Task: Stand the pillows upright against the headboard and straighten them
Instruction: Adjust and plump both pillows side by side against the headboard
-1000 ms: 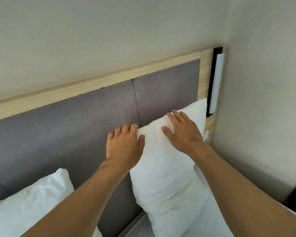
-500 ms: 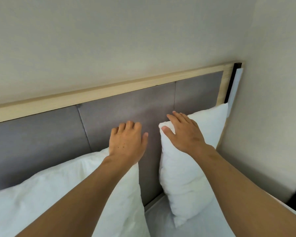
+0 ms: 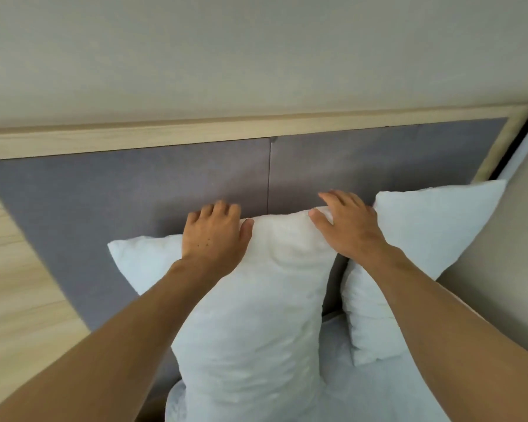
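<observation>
Up against the grey headboard [image 3: 134,193], standing on end with its top edge gripped at two places: the middle pillow [image 3: 256,315], white, plump, creased down the front, with the left top corner sagging lower than the right. Left hand [image 3: 214,236] hooked over that top edge, fingers curled out of sight behind, thumb pressed to the front face. Right hand [image 3: 348,229] clamped on the right top corner in much the same way, fingers loosely spread over the back, thumb on the front. Just beside, to the right and tucked in by the side wall: the corner pillow [image 3: 433,226], already upright against the headboard, tilted slightly outward, parted from the middle pillow by a narrow strip of grey; touching lower down or not, impossible to tell. Below both, rumpled white bedding [image 3: 363,391]. Judged from this: one pillow placed, the second mid-placement, so past the halfway mark, with straightening yet to finish. Next, probably: pull the sagging left corner up level, push the top back flat to the headboard, nudge the whole pillow square, then let go gently and watch for slumping. Soft filling, so likely to fold at the front crease if released while leaning. After that, perhaps a small tug on the corner pillow to match heights.
</observation>
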